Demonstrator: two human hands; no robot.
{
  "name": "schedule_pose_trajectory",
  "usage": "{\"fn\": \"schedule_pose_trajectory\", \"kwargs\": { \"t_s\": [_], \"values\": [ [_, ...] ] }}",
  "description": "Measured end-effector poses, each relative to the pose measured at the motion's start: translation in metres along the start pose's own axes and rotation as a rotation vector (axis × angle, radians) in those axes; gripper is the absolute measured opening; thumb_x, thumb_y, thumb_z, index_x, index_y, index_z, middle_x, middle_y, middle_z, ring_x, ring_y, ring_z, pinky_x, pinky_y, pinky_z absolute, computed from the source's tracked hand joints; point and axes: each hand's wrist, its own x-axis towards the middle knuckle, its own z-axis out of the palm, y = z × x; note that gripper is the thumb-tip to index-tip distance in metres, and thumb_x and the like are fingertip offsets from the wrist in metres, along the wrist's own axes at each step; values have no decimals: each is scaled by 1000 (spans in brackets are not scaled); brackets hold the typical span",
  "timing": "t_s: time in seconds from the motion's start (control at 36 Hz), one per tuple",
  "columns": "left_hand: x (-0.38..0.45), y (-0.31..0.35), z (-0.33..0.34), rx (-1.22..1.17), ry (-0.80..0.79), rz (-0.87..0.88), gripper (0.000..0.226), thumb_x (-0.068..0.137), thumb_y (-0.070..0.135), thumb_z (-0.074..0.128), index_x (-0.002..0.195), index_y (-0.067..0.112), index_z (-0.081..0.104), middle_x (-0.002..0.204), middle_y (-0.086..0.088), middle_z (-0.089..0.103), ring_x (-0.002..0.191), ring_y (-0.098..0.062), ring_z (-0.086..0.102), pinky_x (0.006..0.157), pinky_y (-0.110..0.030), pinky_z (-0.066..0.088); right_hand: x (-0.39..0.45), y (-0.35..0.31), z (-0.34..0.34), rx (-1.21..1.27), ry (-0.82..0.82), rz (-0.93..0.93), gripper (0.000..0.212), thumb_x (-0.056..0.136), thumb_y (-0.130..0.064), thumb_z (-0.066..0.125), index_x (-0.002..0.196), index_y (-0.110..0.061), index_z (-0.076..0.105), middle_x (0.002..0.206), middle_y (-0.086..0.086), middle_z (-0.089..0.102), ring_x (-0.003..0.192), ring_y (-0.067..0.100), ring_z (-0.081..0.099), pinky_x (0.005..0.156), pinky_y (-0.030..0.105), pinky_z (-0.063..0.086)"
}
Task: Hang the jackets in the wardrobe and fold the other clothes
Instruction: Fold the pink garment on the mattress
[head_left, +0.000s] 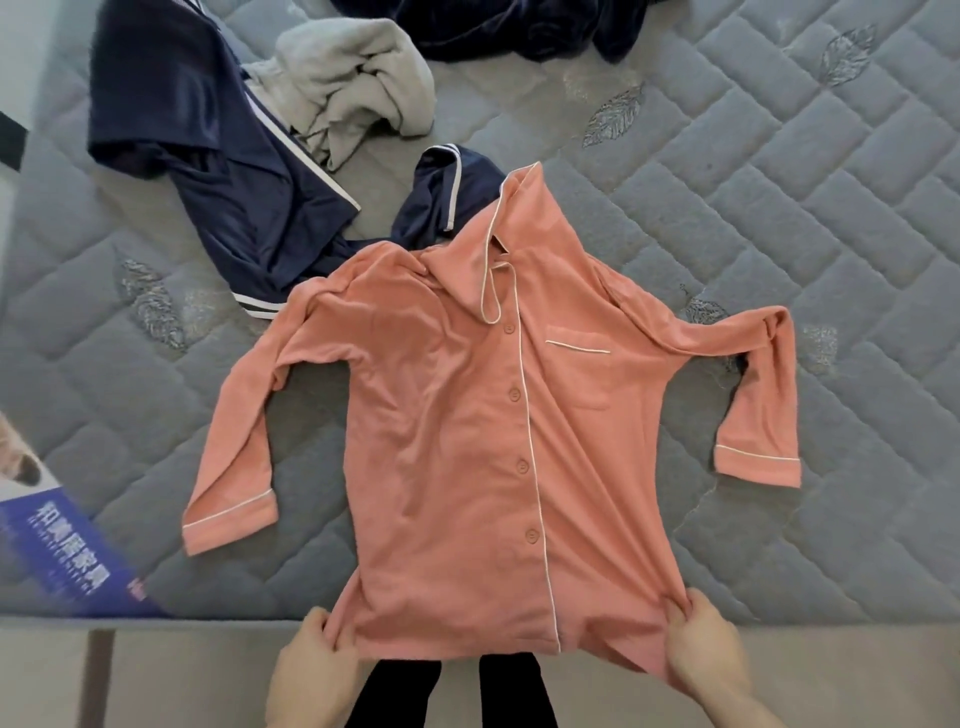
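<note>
Head view shows the pink pyjama shirt (467, 415) spread front-up on the grey quilted mattress (779, 156), its hem at the near edge, collar pointing away. The left hand (311, 654) pinches the hem's left corner, fingers curled into the cloth; the right hand (701, 644) pinches the right corner the same way, and radiating creases there suggest a taut pull.

Risks, as I judge them: the shirt looks soft and stretchy, so an uneven tug could skew the white-piped button placket off centre and spoil the fold. The collar is twisted over to one side, and folding without flattening it would trap a lump. The sleeve to the shirt's right doubles back on itself, so it may bunch when brought in. Beyond the shirt's collar, the navy garment (218, 171) with white stripes lies touching or slightly under the left shoulder; dragging the shirt could pull it along.

Past that navy piece sits a crumpled pale grey garment (353, 78), thick and fleecy-looking, and farther still a dark velvety one (493, 26). Left of the shirt's cuff lies a glossy blue printed label (67, 551).
</note>
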Motion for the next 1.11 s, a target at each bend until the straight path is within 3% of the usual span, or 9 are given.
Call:
{"fn": "schedule_pose_trajectory", "kwargs": {
  "t_s": [0.14,0.28,0.42,0.53,0.64,0.72,0.92,1.0,1.11],
  "values": [
    [14,-16,-35,195,-189,82,40,67,57,72,86,24,61,84,9,72,80,-10,66,75,-32,53,-12,-20,-8,-67,54,-32,10,96,-24,55,98,-16,49,114,25,64,108,43,62,84,45,47],
    [34,9,-77,96,127,214,36,70,37,78,93,27,52,99,5,62,91,-23,64,78,-38,49,-30,-64,-5,-34,213,-232,58,80,-12,80,129,-1,51,125,26,53,116,48,51,99,55,42],
    [66,42,-117,2,362,216,60,78,30,82,119,9,44,130,-13,39,102,-44,61,85,-50,48,-56,-120,9,8,119,-450,55,86,-19,75,134,-12,50,133,11,48,124,35,49,97,49,45],
    [89,62,-142,-44,470,205,73,81,33,80,136,2,45,140,-22,45,128,-46,45,105,-53,38,-74,-155,29,-3,7,-581,42,85,-12,69,124,-18,58,125,3,48,119,27,52,102,41,43],
    [101,80,-154,-30,322,155,76,86,43,70,148,15,38,146,-15,51,137,-42,40,110,-48,38,-81,-167,61,-204,-189,-532,47,87,-20,63,133,-21,55,141,1,43,131,23,47,112,29,34],
    [110,83,-161,39,237,135,74,88,48,66,150,23,36,140,-13,57,131,-41,49,106,-48,44,-87,-163,83,-195,-321,-462,54,85,-19,60,139,-22,53,153,1,29,148,20,24,121,25,22],
    [123,77,-176,200,176,284,28,94,36,61,117,24,72,127,-10,61,113,-36,63,94,-43,51,-84,-150,82,-129,-393,-460,59,88,-20,62,145,-21,49,161,-7,18,152,11,16,120,21,19],
    [128,82,-177,151,148,321,48,84,39,76,125,19,61,148,-9,39,129,-32,53,104,-43,43,-75,-149,74,-62,-404,-469,46,89,-15,65,135,-19,57,151,-5,32,142,9,37,115,16,23],
    [135,105,-173,45,85,321,19,79,32,83,96,25,76,146,-10,48,135,-28,49,112,-42,40,-66,-146,67,61,-304,-455,29,88,-11,70,114,-20,64,132,-4,48,108,7,57,106,23,41]
  ]
}}
